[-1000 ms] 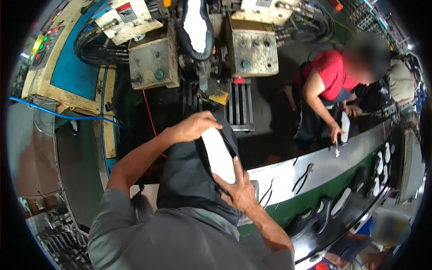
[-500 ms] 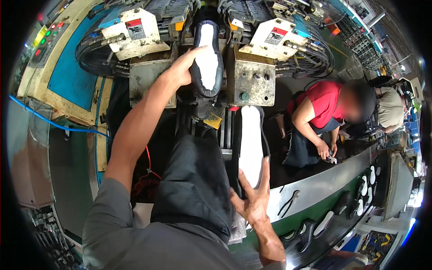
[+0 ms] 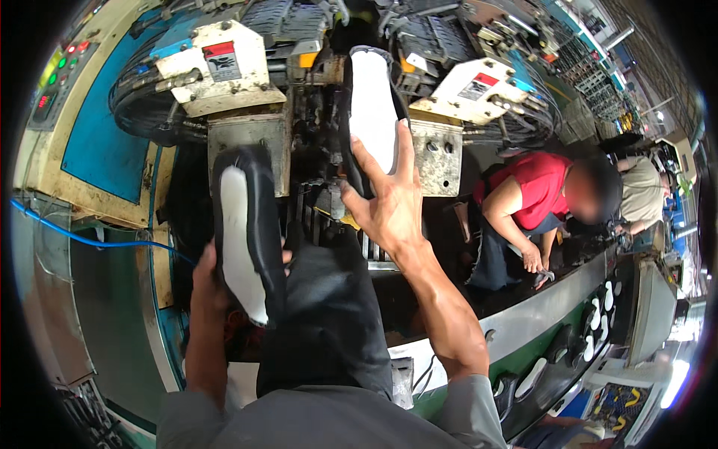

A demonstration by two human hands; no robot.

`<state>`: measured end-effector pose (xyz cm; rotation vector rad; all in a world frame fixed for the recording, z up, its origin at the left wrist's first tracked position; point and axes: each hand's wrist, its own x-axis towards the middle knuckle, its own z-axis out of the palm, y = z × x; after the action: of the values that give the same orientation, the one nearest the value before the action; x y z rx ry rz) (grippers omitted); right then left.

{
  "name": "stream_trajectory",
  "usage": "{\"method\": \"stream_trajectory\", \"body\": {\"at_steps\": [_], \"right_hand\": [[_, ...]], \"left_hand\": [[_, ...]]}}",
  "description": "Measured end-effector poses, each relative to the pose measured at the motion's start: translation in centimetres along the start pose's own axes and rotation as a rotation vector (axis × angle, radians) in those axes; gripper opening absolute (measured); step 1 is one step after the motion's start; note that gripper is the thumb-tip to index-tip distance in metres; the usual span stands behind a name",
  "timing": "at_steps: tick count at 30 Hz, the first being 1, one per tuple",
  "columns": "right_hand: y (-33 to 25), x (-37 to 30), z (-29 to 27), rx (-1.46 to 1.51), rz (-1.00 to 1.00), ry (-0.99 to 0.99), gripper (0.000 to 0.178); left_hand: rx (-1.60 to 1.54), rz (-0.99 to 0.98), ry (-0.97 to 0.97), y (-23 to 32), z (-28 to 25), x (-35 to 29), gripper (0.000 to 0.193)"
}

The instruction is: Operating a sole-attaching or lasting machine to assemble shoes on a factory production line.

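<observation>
Two black shoe uppers, each with a white insole board facing up, are in my hands. Low on the left, my left hand (image 3: 205,278) grips the lasted shoe upper (image 3: 263,202) by its side; its black edge is folded in around the narrow white board. Some of those fingers are hidden beneath it, and the hand is blurred. My right hand (image 3: 389,206) has its fingers spread along both sides of the other shoe upper (image 3: 372,97), holding its near end. This one points into the gap in the middle of the machine (image 3: 247,56), and its black rim stands up around the wide white board.
Metal boxes (image 3: 441,161) and hoses flank the machine's gap. A blue air hose (image 3: 97,243) runs along the left. On the right, a person in red (image 3: 535,194) works beside a conveyor (image 3: 516,318) bearing several shoe parts (image 3: 531,378).
My left hand has drawn the lasted upper out of the machine, down and to the left. My right hand has carried the other upper up from beside my leg to the machine's gap.
</observation>
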<state>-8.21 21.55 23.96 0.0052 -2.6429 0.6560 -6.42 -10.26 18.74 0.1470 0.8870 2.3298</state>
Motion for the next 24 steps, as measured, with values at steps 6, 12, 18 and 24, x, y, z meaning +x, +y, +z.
{"method": "stream_trajectory", "body": {"at_steps": [6,12,18,24], "right_hand": [[0.0,2.1,3.6,-0.007,0.003,0.054,0.078],[-0.6,2.0,4.6,-0.084,0.024,0.001,0.075],[0.7,2.4,4.9,-0.303,-0.276,0.049,0.075],[0.3,2.4,4.8,-0.288,-0.229,0.008,0.081]], "left_hand": [[-0.011,-0.101,0.196,-2.8,-4.2,-5.4,0.097],[-0.133,-0.189,0.214,-4.8,-5.1,-7.1,0.098],[-0.044,-0.177,0.151,-6.9,-5.0,-8.1,0.099],[-0.089,-0.253,0.239,-8.1,-4.0,-7.3,0.096]]}}
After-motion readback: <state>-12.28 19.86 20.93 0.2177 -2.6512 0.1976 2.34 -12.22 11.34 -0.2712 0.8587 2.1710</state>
